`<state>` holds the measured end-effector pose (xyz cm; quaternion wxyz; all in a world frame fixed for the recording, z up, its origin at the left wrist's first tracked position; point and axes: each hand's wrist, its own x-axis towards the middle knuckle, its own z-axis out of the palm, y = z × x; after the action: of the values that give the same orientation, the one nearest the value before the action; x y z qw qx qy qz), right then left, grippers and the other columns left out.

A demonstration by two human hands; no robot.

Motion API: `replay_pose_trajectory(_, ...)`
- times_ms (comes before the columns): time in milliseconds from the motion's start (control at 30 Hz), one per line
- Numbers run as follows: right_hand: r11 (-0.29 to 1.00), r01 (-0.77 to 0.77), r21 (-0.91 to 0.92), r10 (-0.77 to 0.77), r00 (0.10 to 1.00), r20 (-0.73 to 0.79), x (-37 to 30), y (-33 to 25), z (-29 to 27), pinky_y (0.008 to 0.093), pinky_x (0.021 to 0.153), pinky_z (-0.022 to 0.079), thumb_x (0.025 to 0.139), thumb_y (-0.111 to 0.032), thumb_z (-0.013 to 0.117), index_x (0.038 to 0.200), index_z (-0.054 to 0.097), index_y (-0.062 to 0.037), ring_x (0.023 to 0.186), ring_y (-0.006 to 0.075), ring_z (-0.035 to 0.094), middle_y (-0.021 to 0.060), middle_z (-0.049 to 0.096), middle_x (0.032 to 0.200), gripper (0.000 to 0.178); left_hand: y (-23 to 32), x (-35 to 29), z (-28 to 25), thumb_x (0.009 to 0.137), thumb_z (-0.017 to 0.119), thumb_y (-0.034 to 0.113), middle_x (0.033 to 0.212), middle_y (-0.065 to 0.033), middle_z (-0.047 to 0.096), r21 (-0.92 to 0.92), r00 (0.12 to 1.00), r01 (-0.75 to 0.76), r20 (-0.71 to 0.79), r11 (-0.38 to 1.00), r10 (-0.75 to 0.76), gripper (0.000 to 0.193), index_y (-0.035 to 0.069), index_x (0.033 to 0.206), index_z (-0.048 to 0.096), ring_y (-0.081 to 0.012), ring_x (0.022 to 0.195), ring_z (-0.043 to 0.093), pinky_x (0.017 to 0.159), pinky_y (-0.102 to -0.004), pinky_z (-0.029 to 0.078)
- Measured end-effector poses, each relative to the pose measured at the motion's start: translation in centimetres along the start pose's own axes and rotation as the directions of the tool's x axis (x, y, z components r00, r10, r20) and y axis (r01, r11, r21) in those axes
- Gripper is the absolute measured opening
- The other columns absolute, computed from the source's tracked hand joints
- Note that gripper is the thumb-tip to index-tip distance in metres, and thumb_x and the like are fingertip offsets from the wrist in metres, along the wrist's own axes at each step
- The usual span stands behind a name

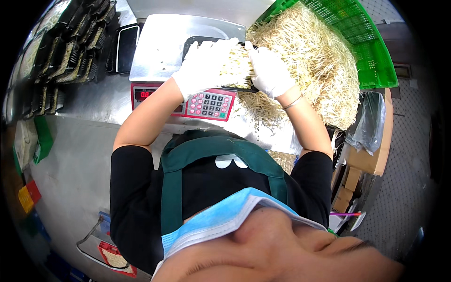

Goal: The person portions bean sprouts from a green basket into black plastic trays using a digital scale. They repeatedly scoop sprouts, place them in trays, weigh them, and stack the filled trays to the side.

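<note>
A shallow black tray [191, 39] of pale bean sprouts [236, 70] lies at the right side of the scale's steel platform [155, 51]. Over its left part rests my left hand [202, 66], in a white glove, palm down with the fingers stretched across the sprouts. Glare washes out detail between those fingers. At the tray's right edge, my gloved right hand [270, 73] is closed, fingers bent around the rim and touching the sprouts. Below the platform sits the scale's red keypad panel [206, 104], its lit display partly behind my left forearm.
A large heap of loose sprouts [324, 66] spills from a green crate [376, 51] on the right. Stacked black trays [70, 56] with sprouts stand at the left, beside empty black trays [127, 49]. A clear plastic bag [369, 122] hangs over a cardboard box [383, 141].
</note>
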<state>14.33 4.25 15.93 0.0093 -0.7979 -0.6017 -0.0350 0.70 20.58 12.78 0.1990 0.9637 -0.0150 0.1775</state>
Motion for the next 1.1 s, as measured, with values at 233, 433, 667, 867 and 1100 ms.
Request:
replay_pose_trajectory(233,0.992,-0.1,-0.075,0.116,0.957,0.267,0.7,-0.9,-2.9,0.0385,0.074,0.051,0.091,-0.01,0.044,0.134,0.039,-0.0003,0.086,0.0323,0.061,0.0216,0.058,0.093,0.044,0.6,0.0,-0.8,0.076,0.063,0.054,0.13,-0.0212,0.048,0.006,0.997,0.061,0.041,0.998,-0.062,0.092,0.005,0.145,0.027,-0.0351,0.113,0.05,0.098,-0.0439,0.035)
replay_pose_trajectory(433,0.876,-0.239,0.419,0.234,0.97,0.063,-8.5,7.1,-0.8,0.0342,0.087,0.048,0.09,-0.008,0.045,0.138,0.04,-0.0062,0.101,0.0238,0.06,0.0133,0.056,0.125,0.049,0.4,0.3,-1.1,0.075,0.064,0.052,0.129,-0.02,0.048,0.041,0.989,0.042,0.139,0.998,-0.047,0.091,0.008,0.146,0.028,-0.0341,0.115,0.047,0.098,-0.048,0.033)
replay_pose_trajectory(667,0.458,-0.295,0.839,0.809,0.53,-0.255,-33.5,14.1,-1.6,0.0207,0.072,0.048,0.084,-0.017,0.064,0.139,0.04,-0.0045,0.103,0.0142,0.055,0.0134,0.047,0.138,0.062,0.7,-0.2,-2.7,0.077,0.065,0.054,0.135,-0.0192,0.045,0.159,0.993,-0.108,-0.038,0.981,0.116,0.091,0.005,0.145,0.028,-0.0319,0.125,0.042,0.103,-0.0504,0.029)
replay_pose_trajectory(867,0.123,-0.991,-0.049,0.968,0.109,0.228,-38.6,15.9,0.9,0.0335,0.096,0.041,0.082,-0.018,0.067,0.137,0.041,0.0013,0.113,0.0225,0.056,0.0193,0.058,0.125,0.064,-2.6,-4.8,-6.0,0.083,0.069,0.023,0.12,-0.0149,0.055,-0.563,0.971,0.131,-0.093,0.816,-0.22,0.06,-0.003,0.132,0.044,-0.0239,0.105,0.055,0.092,-0.0326,0.045)
replay_pose_trajectory(1100,0.464,-0.263,0.846,0.658,0.742,-0.13,-20.5,7.9,1.1,0.0364,0.107,0.036,0.086,0.005,0.045,0.129,0.051,0.0009,0.123,0.0265,0.049,0.0162,0.051,0.133,0.044,-1.7,-6.6,-6.2,0.088,0.062,0.033,0.112,-0.0158,0.056,-0.328,0.927,0.067,-0.328,0.942,-0.18,0.047,0.002,0.122,0.051,-0.0247,0.099,0.053,0.087,-0.0376,0.042)
